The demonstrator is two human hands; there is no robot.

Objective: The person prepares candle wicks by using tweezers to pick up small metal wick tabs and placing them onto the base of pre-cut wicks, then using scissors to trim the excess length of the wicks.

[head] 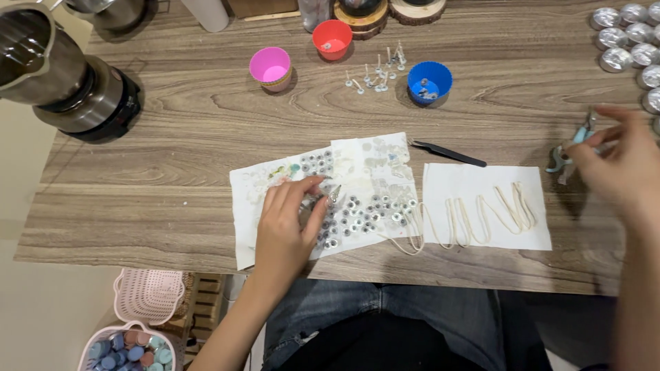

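Note:
My left hand [289,223] rests on a white paper sheet [247,199] covered with several small round metal wick tabs [357,209], its fingertips pinching one tab. My right hand [619,161] is at the table's right side, fingers closed around small pliers with light blue handles [574,148]. A long cream wick cord [481,213] lies in zigzag loops on a second white sheet [536,237] between the hands.
Black tweezers [450,154] lie above the cord. Pink [270,67], red [332,38] and blue [429,82] cups stand at the back, with finished wicks [378,74] between them. Silver tins [625,38] sit far right; a metal pot on a heater [75,82] far left.

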